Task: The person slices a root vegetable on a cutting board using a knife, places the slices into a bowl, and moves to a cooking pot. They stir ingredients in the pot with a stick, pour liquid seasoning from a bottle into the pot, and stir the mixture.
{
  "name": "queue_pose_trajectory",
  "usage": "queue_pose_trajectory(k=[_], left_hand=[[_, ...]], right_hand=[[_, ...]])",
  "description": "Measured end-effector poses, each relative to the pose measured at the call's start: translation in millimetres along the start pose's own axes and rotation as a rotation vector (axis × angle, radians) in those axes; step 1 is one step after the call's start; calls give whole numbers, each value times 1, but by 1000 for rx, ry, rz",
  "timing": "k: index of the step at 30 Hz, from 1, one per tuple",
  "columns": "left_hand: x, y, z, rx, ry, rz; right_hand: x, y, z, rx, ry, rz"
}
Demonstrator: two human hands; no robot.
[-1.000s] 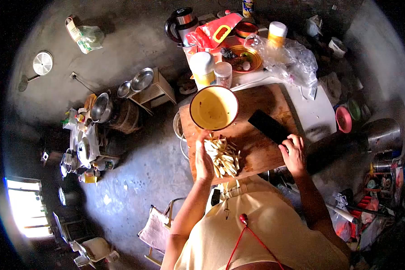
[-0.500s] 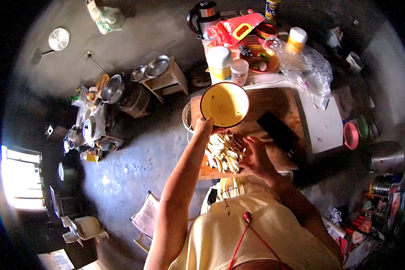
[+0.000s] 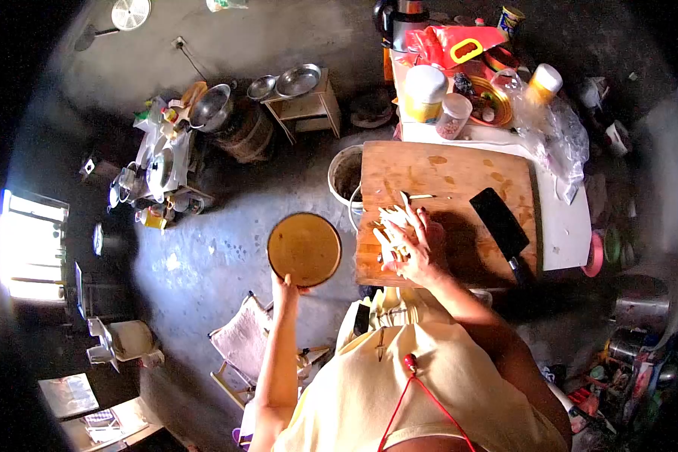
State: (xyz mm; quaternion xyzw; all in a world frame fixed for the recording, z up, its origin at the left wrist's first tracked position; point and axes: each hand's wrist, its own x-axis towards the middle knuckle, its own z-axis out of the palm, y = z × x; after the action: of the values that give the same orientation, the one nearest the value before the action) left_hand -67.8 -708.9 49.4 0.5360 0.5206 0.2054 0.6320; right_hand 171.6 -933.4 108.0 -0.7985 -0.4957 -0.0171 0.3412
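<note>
My left hand (image 3: 289,286) grips the near rim of a yellow bowl with a dark edge (image 3: 304,248), held out over the floor left of the wooden cutting board (image 3: 444,169). Spread over a pile of pale cut strips (image 3: 388,237) at the board's left side is my right hand (image 3: 422,252), fingers apart, covering part of the pile. A black-bladed cleaver (image 3: 499,223) lies on the board to the right of that hand. One strip (image 3: 422,196) lies apart, above the pile.
A bucket (image 3: 343,177) stands by the board's left edge. Behind the board are a white-lidded jar (image 3: 425,94), a small clear jar (image 3: 454,115), an orange plate (image 3: 497,103), a red bag (image 3: 441,47) and a plastic bag (image 3: 561,147). A folding chair (image 3: 242,335) stands at lower left.
The bowl has moved left with my left hand, from over the board to beyond its edge. My right hand has come from the cleaver's handle onto the strips. The view has shifted.
</note>
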Motion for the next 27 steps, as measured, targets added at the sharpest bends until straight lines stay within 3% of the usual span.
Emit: queue_pose_trajectory(k=[2, 3, 6, 14, 19, 21, 27], left_hand=[[-3, -27, -9, 30, -62, -120], [-8, -38, -5, 13, -30, -81], [-11, -50, 1, -107, -92, -169], [-7, 35, 18, -110, -168, -22], [-13, 54, 35, -182, -225, -12], [-15, 56, 42, -242, -273, -41], [-15, 57, 53, -218, -402, -65]], right_hand=[[2, -7, -1, -183, -58, 30], [3, -5, 2, -239, -45, 21], [6, -6, 5, -250, -34, 29], [11, 7, 10, -177, -94, 67], [7, 1, 9, -258, -87, 48], [5, -3, 7, -266, -183, 191], [10, 26, 9, -162, -175, 63]])
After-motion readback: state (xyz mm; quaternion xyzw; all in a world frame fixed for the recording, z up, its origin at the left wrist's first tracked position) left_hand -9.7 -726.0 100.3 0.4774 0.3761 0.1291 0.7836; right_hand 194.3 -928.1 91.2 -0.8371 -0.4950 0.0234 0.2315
